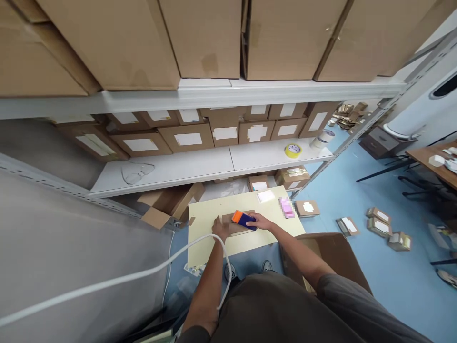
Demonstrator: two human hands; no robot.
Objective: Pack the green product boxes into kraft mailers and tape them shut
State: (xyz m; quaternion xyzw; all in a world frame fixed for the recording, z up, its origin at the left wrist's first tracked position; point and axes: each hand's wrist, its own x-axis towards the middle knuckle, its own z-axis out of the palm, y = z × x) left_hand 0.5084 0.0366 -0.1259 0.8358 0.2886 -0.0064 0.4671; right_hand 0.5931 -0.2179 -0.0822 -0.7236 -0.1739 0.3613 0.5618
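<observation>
My right hand is closed around the end of a small dark blue and orange box. The orange end points left, tilted over a small brown cardboard box on the pale yellow table. My left hand grips the left end of that cardboard box. Whether the blue and orange box touches the cardboard, I cannot tell. Near the table's far edge lies a white stack of labels, with a pink blurred item to its right.
A white cable arcs in front of my left forearm. Shelves with cartons stand ahead; yellow tape lies on one. A large open carton is at my right, another open carton beyond the table's left side. Small boxes lie on the floor.
</observation>
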